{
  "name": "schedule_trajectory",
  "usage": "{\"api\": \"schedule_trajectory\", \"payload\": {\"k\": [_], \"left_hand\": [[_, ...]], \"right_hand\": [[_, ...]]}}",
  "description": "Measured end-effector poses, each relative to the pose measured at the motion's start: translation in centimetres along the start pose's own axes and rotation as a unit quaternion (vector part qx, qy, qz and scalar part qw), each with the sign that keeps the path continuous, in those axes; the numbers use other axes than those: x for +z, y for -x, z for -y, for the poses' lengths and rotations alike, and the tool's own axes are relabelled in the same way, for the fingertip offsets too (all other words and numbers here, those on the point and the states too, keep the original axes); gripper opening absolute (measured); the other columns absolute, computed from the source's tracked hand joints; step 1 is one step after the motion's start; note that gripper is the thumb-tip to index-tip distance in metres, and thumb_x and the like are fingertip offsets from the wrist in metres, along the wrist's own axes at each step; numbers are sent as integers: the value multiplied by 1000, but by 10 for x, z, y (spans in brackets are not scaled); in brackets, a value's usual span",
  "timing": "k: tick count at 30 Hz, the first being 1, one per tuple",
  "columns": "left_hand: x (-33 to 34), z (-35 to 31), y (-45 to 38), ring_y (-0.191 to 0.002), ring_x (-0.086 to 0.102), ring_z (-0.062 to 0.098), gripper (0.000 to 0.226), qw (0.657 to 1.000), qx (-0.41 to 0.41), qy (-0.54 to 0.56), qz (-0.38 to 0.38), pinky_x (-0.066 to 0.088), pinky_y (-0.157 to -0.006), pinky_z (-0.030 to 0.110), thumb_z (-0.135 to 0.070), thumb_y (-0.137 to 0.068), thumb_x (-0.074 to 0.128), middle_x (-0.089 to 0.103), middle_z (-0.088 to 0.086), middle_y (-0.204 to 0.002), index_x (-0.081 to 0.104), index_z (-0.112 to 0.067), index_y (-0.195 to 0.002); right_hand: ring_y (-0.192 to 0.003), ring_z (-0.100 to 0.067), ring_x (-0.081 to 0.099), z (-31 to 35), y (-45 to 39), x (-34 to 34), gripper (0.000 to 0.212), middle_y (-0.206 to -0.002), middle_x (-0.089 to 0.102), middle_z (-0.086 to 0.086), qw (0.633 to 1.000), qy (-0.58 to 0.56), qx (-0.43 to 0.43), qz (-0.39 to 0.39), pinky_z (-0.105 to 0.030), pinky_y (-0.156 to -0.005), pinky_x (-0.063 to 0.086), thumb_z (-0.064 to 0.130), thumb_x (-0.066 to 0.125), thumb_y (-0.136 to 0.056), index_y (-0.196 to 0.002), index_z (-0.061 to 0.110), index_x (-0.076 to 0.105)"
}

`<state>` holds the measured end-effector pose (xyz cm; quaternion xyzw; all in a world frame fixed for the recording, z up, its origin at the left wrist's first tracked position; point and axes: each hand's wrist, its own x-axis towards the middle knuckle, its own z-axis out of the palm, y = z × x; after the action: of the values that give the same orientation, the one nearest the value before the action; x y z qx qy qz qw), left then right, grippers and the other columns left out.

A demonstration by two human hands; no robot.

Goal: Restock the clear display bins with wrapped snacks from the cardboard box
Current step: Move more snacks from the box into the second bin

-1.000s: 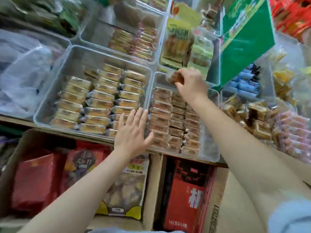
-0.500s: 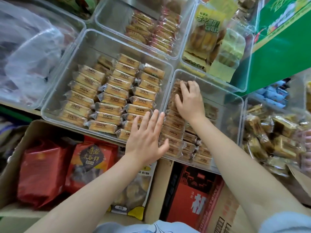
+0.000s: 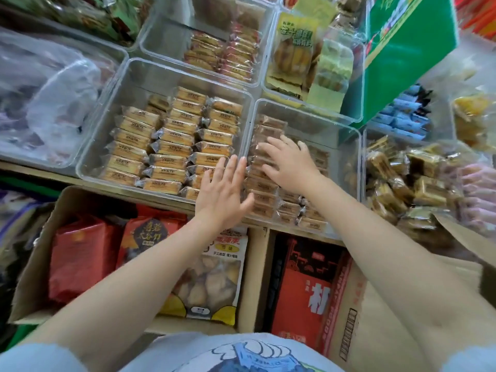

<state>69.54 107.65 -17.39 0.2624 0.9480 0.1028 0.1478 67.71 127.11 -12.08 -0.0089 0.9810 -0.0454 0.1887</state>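
Note:
A clear display bin (image 3: 349, 162) holds rows of brown wrapped snacks (image 3: 261, 189). My right hand (image 3: 288, 161) lies flat on the left row inside it, fingers spread, holding nothing. My left hand (image 3: 222, 194) is open with fingers together, hovering at the wall between this bin and the bin to its left (image 3: 112, 124), which is filled with yellow wrapped snacks (image 3: 171, 146). A cardboard box (image 3: 357, 312) with red packaging inside sits below the shelf at lower right.
Another open cardboard box (image 3: 35, 267) below left holds red bags and a bag of pastries (image 3: 212, 280). More clear bins of snacks (image 3: 222, 49) stand behind and to the right (image 3: 410, 183). A green carton (image 3: 408, 49) leans at upper right. Plastic bags (image 3: 48, 98) fill the left bin.
My right hand has come down from the bin's far end onto the brown snack row and flattened out; the snack it held is no longer in it. My left hand stays open near the divider.

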Motion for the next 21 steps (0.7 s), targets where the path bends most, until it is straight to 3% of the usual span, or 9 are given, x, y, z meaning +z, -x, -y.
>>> {"api": "schedule_trajectory", "payload": {"k": [3,6,9,12,14,17,19,21], "left_hand": [[-3,-3,7,-155,-8,27,83,1000,-5,6,-3,3,-125,47,-60,-99,31,-3,12,-169,0,-16,-162],[-8,-46,37,-155,-3,31,77,996,40,79,-13,3,-125,46,-56,-95,47,5,17,-168,28,-12,-156],[-15,-128,93,-152,13,30,69,963,158,219,-13,9,-126,40,-58,-89,44,25,14,-163,51,-14,-141],[-21,-215,160,-145,31,30,52,904,323,277,-33,15,-122,29,-45,-89,56,44,12,-151,62,-12,-128],[-22,-267,202,-142,37,27,43,864,425,270,-21,21,-120,28,-40,-91,60,50,10,-147,65,-14,-125],[-12,-334,251,-130,51,24,37,815,544,200,-9,36,-114,33,-40,-92,60,61,6,-134,68,-17,-121],[3,-373,274,-118,58,21,41,825,553,119,11,47,-102,38,-46,-91,55,65,2,-124,67,-20,-121],[23,-407,289,-108,62,22,53,854,517,50,41,54,-89,37,-54,-89,44,66,3,-119,65,-20,-124]], "right_hand": [[-127,-16,49,-10,75,-14,40,-141,54,2,990,-130,6,-56,-42,-108,38,35,48,-101,-140,26,53],[-93,-15,62,-37,165,-28,23,-103,70,1,978,-184,45,-90,-32,-81,48,26,51,-101,-112,18,71],[-77,-14,62,-74,255,-31,23,-86,70,1,962,-204,123,-137,-38,-72,51,23,51,-102,-99,15,72],[-75,-11,62,-111,335,-24,20,-84,71,0,930,-227,198,-212,-33,-75,51,19,54,-100,-96,13,73],[-75,-6,65,-129,379,-19,18,-83,72,-1,883,-297,227,-283,-19,-73,52,16,54,-99,-96,14,72],[-68,-6,65,-158,430,-5,18,-75,67,2,845,-305,240,-368,-16,-66,53,20,50,-101,-94,19,66],[-67,-6,65,-185,456,14,19,-75,67,3,843,-314,251,-357,-16,-64,53,20,50,-101,-92,17,67],[-67,-9,66,-212,479,40,20,-76,68,3,855,-347,271,-275,-21,-65,55,21,51,-101,-92,17,69]]}}
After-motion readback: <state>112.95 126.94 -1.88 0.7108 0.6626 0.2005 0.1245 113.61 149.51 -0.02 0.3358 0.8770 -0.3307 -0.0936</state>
